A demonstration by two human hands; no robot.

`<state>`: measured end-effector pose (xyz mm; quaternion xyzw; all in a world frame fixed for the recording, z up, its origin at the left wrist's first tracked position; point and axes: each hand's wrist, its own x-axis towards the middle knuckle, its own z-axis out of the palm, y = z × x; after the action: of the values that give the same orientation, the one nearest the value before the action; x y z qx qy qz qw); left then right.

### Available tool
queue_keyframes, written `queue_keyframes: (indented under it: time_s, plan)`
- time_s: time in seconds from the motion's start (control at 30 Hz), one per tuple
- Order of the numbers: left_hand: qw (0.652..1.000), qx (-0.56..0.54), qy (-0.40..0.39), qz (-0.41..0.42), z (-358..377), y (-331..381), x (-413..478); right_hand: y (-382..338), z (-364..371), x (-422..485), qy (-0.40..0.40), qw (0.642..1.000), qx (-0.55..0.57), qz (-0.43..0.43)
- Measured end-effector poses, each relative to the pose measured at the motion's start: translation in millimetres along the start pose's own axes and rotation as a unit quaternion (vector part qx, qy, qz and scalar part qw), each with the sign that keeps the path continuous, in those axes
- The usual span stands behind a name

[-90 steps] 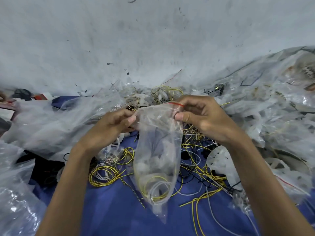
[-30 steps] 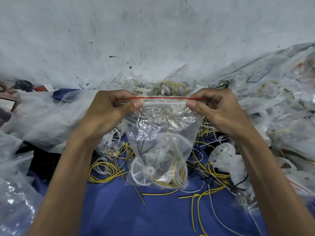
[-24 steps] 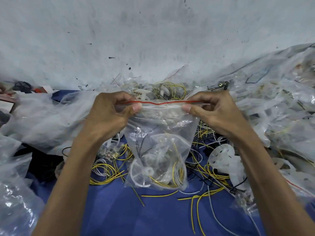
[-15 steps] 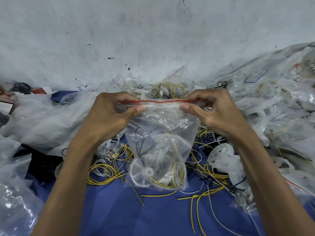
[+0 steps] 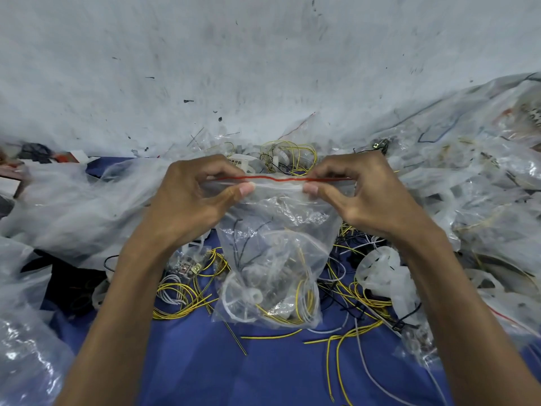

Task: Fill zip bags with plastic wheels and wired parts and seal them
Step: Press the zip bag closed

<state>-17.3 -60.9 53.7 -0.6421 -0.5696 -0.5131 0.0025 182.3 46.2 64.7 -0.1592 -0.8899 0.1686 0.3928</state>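
Left hand [image 5: 187,206], right hand [image 5: 369,200], two grips pinching one filled zip bag [image 5: 272,259]

I'm looking at a makeshift parts-packing workspace: a blue cloth [image 5: 263,376] spread out against a scuffed, mark-spattered white wall [image 5: 263,54]. Heaps of clear plastic bags [image 5: 483,186], tangles of loose yellow wires [image 5: 181,300] and white plastic wheels [image 5: 380,273] crowd it on every side.
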Motion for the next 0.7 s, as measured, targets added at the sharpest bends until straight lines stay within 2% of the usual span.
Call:
queue_keyframes:
  time_s: [0.27, 0.47, 0.7]
  plan:
    - [0.998, 0.014, -0.029, 0.050, 1.8, 4.0, -0.1, -2.5, 2.0, 3.5, 0.001, 0.995, -0.077, -0.058]
    - [1.000, -0.009, -0.013, 0.010, -0.3, 4.6, 0.4, -4.1, 2.2, 2.9, 0.022, 0.995, -0.080, -0.062]
    - [0.999, -0.002, -0.026, 0.020, 4.6, 9.9, 0.6, -7.0, 10.4, 4.1, 0.022, 0.991, -0.097, -0.092]
